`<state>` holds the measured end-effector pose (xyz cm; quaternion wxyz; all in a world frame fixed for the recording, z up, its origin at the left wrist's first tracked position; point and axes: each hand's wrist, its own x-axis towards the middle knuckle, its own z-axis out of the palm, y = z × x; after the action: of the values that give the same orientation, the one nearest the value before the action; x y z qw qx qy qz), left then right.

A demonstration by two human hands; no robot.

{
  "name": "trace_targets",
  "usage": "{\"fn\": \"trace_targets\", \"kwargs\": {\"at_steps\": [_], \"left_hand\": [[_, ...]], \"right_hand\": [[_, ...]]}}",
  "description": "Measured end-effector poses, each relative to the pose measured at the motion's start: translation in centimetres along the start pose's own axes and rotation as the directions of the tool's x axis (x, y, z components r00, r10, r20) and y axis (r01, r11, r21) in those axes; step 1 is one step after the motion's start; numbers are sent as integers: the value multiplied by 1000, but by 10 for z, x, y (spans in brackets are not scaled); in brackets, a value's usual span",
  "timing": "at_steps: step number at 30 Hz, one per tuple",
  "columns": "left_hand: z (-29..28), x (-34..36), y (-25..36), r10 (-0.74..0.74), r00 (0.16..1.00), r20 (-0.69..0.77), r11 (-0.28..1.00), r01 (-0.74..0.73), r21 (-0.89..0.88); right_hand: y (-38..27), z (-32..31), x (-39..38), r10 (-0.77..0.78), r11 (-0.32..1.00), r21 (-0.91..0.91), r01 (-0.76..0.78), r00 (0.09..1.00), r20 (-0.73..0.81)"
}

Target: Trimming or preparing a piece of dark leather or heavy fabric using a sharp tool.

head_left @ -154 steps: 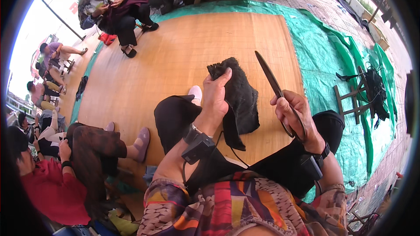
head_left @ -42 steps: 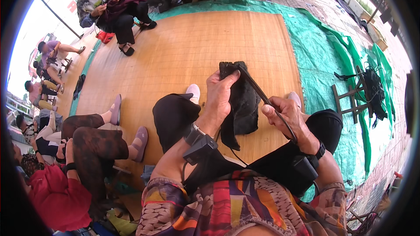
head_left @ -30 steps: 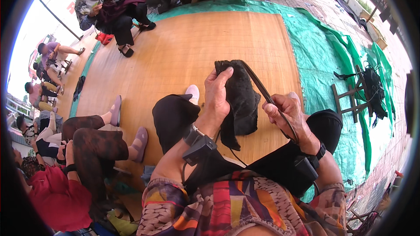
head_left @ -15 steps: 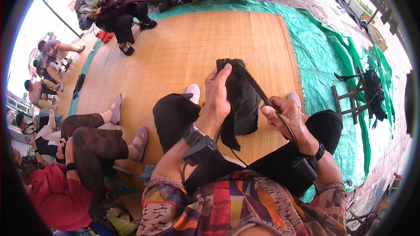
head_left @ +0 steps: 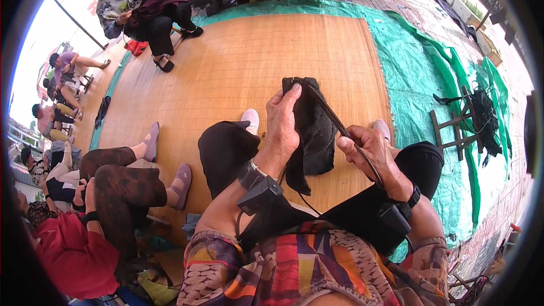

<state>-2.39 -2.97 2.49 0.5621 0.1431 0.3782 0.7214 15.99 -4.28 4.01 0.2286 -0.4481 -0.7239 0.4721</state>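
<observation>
A piece of black fuzzy cloth hangs in front of me, above the tan mat. My left hand pinches its upper edge, thumb on top near the corner. From that corner a narrow black strip runs taut and slanting down to my right hand, whose fingers and thumb are closed around it. The strip's tail passes below my right hand toward the wrist. The fingertips of my left hand are partly hidden behind the cloth.
A tan mat lies on a green tarp. At right, black straps hang over a wooden stool. A person in red sits close on my left. Across the mat another person handles dark maroon cloth.
My hands hold almost the same pose; the cloth's upper edge has shifted very slightly to the right. The person across the mat has moved a hand upward.
</observation>
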Motion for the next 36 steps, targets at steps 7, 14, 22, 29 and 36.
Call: {"fn": "trace_targets", "kwargs": {"at_steps": [7, 14, 22, 29, 36], "left_hand": [[-14, 6, -7, 23, 991, 131, 1000, -21, -19], [-11, 1, -10, -117, 981, 156, 991, 125, -40], [-22, 15, -19, -1, 987, 161, 999, 9, -48], [-19, 12, -22, 37, 981, 191, 999, -32, -25], [-19, 8, -18, 44, 982, 182, 999, -43, -11]], "right_hand": [[-12, 4, -2, -5, 1000, 23, 5, 1000, -17], [-7, 5, -5, -58, 995, 86, 59, 998, -15], [-6, 4, -2, 0, 999, -43, -2, 999, -35], [-8, 4, -1, 26, 1000, -8, -26, 1000, -10], [-8, 5, -2, 3, 1000, 13, -3, 1000, 5]]}}
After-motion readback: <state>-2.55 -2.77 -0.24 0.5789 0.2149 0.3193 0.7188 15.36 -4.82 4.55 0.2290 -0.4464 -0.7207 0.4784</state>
